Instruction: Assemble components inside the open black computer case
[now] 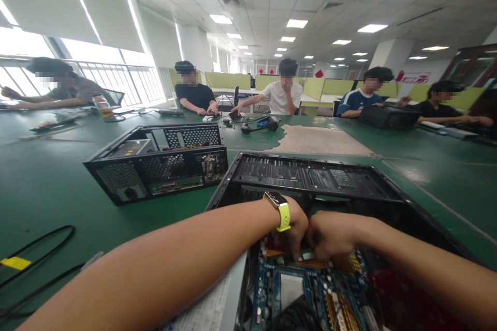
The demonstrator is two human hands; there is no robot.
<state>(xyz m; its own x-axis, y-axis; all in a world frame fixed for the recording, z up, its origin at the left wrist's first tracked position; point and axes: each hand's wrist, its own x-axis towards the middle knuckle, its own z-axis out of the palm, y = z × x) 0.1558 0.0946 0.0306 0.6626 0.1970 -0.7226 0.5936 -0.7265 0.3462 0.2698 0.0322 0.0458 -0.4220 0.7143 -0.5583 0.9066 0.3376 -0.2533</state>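
Note:
An open black computer case (pixel 310 178) lies on the green table right in front of me, its blue motherboard (pixel 310 289) exposed. My left hand (pixel 297 227), with a yellow-strapped watch (pixel 282 212) on the wrist, reaches down into the case above the motherboard. My right hand (pixel 330 235) is pressed against it, knuckle to knuckle, fingers curled down at the board's far edge. What the fingers grip is hidden.
A second open black case (pixel 155 165) stands to the left on the table (pixel 50 181). Black cables (pixel 42 248) with a yellow tag lie at the near left. Several other people sit along the far side with cases, tools and a laptop.

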